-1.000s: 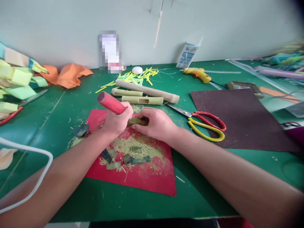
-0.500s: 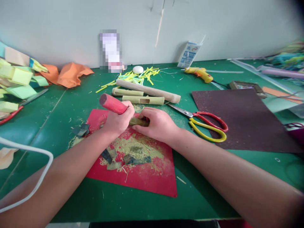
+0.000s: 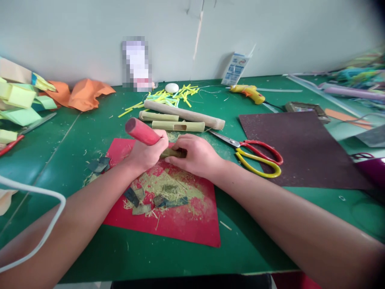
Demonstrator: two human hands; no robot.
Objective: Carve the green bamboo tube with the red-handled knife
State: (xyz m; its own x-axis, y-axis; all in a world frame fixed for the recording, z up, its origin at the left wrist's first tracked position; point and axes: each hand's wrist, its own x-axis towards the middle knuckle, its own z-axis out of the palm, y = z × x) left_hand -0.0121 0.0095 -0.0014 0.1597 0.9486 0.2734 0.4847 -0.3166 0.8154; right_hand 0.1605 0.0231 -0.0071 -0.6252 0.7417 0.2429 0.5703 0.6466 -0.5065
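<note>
We squeeze a red handle (image 3: 141, 131) in our left hand (image 3: 149, 153) and pinch a bamboo piece (image 3: 172, 153) with our right hand (image 3: 197, 155), over the messy red mat (image 3: 183, 232) on the green surface (image 3: 144, 265).

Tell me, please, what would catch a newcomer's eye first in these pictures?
Probably the red mat, strewn with pale shavings, on the green table. Over its far part, the left hand grips a thick red handle and the right hand a bamboo-like piece. To their right lie red-and-yellow scissors, partly over a dark sheet.
</note>
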